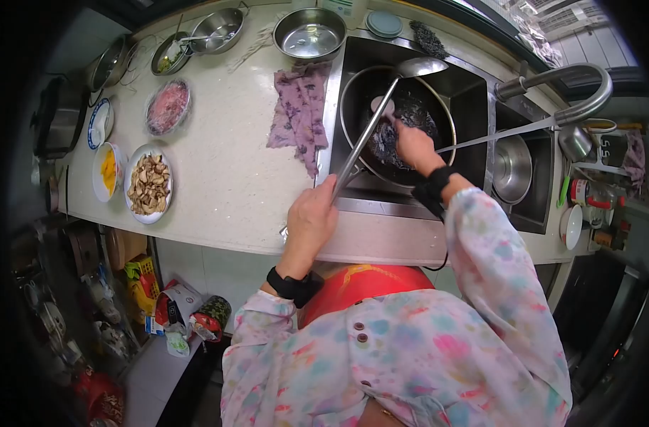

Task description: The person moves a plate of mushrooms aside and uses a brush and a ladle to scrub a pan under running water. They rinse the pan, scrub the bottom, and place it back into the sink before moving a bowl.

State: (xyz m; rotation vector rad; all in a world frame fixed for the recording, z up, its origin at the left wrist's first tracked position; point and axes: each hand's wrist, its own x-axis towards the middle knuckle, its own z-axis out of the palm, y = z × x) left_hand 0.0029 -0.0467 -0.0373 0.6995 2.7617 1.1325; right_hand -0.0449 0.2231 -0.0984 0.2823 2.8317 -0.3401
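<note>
My left hand (pixel 312 219) is wrapped round the long metal handle of a ladle (pixel 422 67), whose bowl hangs over the far rim of a dark wok (pixel 449 114). The wok sits in the left sink basin, wet and shiny inside. Reaching down into it, my right hand (pixel 417 148) has its fingers closed on a pale pink, round-headed scrubber (pixel 383 107) near the wok's left inner wall. The ladle's handle crosses above the wok's left side. From the curved faucet (pixel 588 107) a thin straight grey streak runs to the wok's right rim, close to my right wrist.
A metal pot (pixel 511 169) stands in the right basin. Left of the sink lie a purple cloth (pixel 300 110) and a metal pan (pixel 310 34). Farther left are a plate of sliced mushrooms (pixel 149 185), a bowl with yellow pieces (pixel 109 171) and wrapped meat (pixel 169 107).
</note>
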